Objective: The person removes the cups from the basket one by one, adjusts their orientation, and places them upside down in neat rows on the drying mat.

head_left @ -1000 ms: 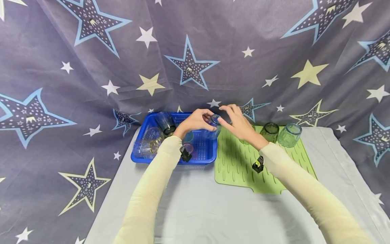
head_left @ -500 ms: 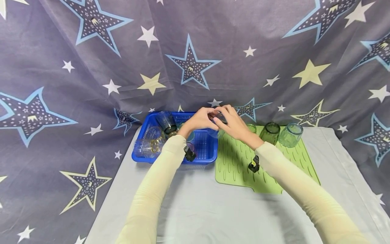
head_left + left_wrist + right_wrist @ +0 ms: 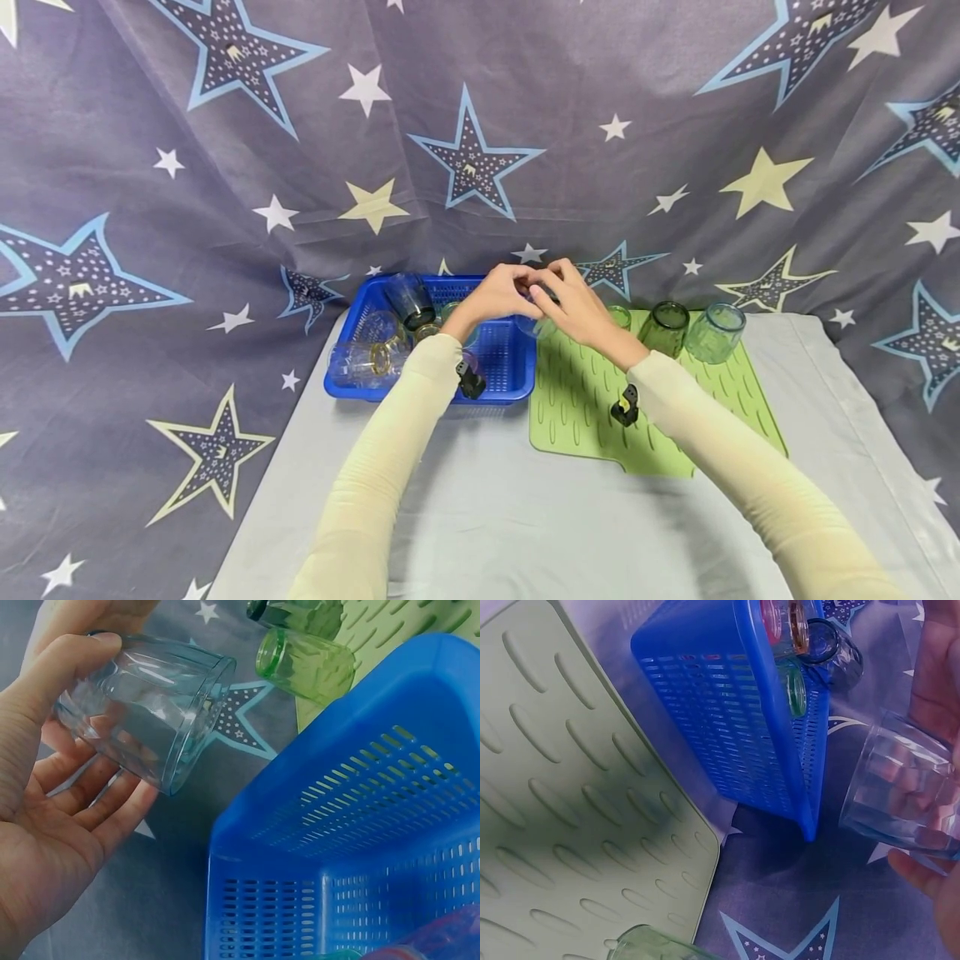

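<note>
Both hands hold one clear, bluish drinking glass [image 3: 150, 712] in the air, beside the right end of a blue plastic basket [image 3: 497, 398]. In the left wrist view the glass is tipped on its side, its wide end pointing right. My left hand [image 3: 495, 293] has its thumb over the top of the glass and its fingers curled beneath. From the other side my right hand [image 3: 576, 308] grips it, a fingertip near its lower edge in the right wrist view. The hands hide most of the glass in the head view.
A dark green glass [image 3: 664, 329], a pale blue-green glass [image 3: 715, 333] and a light green glass [image 3: 311, 666] stand on a green ridged mat [image 3: 585, 433]. Several glasses lie in the basket, including a dark one [image 3: 410, 302] and a yellow-tinted one [image 3: 356, 364]. A star-patterned cloth [image 3: 480, 242] hangs behind.
My right hand has moved left and closed in around the glass, so the hands now meet. My left hand has shifted slightly right. Little differs from half a second ago.
</note>
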`<state>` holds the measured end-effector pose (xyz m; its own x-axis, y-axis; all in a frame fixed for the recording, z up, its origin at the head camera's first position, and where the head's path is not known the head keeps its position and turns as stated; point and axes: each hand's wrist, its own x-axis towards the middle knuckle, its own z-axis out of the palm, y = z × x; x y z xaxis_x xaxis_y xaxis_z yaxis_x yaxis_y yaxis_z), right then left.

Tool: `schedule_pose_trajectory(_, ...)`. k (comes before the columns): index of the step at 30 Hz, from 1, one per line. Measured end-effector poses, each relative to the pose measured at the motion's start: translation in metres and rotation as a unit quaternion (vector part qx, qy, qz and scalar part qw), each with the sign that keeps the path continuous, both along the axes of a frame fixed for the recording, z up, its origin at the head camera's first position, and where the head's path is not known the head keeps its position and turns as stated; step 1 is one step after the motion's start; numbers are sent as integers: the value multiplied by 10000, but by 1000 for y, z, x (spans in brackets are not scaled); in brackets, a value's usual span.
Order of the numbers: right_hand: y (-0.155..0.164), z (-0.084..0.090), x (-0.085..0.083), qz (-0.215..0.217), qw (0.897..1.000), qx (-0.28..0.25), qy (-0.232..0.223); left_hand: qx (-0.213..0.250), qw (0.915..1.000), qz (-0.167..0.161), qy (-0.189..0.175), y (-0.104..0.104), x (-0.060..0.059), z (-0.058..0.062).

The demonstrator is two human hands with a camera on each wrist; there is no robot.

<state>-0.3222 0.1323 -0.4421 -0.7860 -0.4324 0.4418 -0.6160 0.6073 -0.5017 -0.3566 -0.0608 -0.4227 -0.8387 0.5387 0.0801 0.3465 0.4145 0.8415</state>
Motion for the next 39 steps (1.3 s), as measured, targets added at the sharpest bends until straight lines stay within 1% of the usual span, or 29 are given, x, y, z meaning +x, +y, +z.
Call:
schedule_pose_trajectory(5,0,1,-1,-58,9999,90,47,-93,9999,-63,17,3,1,-1)
schedule_pose_trajectory(9,-1,3,-2,-138,9998,155,-71,-110,9999,-46,6,6,3,-1)
schedule_pose_trajectory(14,0,3,-2,-243,9995,158,-154,-120,9998,-29,-137,8,6,-1)
schedule_pose_trajectory(20,0,2,-1,-334,9994,82,-100,-141,9995,-35,-269,9,6,-1)
schedule_pose_trajectory(25,1,-1,-1,-365,9993,45,-10,-76,9981,-56,-615,5,5,-3)
schedule_pose_trajectory(29,2,-4,-1,-460,9989,-20,5,162,9961,-107,-858,2,4,-5)
schedule_pose_trajectory(32,2,-6,-2,-547,9984,-92,89,316,9955,-183,-876,0,4,-5)
schedule_pose_trajectory(39,4,-8,-4,-939,9939,-290,498,319,9960,-238,-801,-4,6,-4)
